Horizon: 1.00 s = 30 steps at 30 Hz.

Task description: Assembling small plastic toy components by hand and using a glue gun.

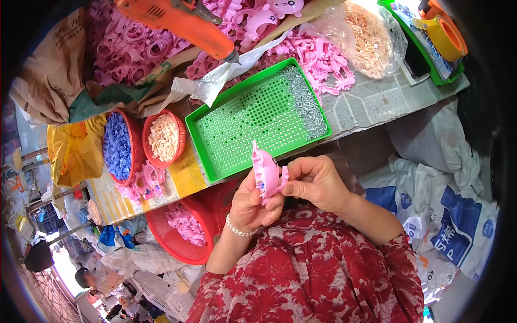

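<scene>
In front of my chest, my left hand [251,206] grips a pink plastic toy part [265,171] upright between thumb and fingers. Something small and blue shows at its lower inner edge. My right hand [321,185] is closed in a pinch on a small pink plastic piece [284,177] at the right side of that part. Whether the two pieces are joined I cannot tell. Just beyond my hands lies a green perforated tray [237,132], with many small silver screws [308,105] heaped along its right end.
Across the bench's far side lie an orange power screwdriver [180,26] and piles of pink parts [134,48]. Red baskets hold blue pieces [117,145] and cream pieces [163,137]. A larger red basket [156,226] sits below the edge. Yellow tape [444,40] rests at far right.
</scene>
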Available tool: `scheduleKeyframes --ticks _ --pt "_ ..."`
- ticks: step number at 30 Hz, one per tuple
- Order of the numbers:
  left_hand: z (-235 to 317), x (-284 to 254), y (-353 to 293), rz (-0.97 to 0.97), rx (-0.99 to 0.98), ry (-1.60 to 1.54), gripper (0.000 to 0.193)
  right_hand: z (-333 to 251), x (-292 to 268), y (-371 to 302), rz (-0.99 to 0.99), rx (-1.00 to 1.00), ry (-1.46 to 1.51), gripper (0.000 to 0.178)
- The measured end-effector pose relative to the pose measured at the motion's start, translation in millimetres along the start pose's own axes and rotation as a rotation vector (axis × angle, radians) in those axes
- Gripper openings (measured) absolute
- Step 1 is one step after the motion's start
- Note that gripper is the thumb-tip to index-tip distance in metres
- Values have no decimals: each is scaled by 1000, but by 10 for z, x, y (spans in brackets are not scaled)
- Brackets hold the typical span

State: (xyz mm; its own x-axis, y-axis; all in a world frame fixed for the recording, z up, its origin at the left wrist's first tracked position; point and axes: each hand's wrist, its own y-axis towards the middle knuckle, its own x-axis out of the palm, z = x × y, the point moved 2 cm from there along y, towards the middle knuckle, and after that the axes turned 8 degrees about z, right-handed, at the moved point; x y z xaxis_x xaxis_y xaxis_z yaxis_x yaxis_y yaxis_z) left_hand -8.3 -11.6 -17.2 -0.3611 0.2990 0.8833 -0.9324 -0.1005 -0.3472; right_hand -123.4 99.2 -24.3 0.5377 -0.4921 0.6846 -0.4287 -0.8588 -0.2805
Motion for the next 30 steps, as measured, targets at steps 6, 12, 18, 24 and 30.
scheduleKeyframes --ticks 6,12,18,24,30 --pt "24 96 0 164 71 17 52 -249 45 -23 33 -185 -363 10" --pt "103 81 9 192 225 324 40 -905 -413 45 584 -833 -1475 9" --pt "16 153 17 292 257 408 31 -1061 -521 146 532 -627 -1971 17" --pt "4 208 0 232 278 416 35 -875 53 -169 324 -1131 -1410 29" --pt "-44 259 1 311 340 384 42 -485 396 -177 87 -1133 -1382 27"
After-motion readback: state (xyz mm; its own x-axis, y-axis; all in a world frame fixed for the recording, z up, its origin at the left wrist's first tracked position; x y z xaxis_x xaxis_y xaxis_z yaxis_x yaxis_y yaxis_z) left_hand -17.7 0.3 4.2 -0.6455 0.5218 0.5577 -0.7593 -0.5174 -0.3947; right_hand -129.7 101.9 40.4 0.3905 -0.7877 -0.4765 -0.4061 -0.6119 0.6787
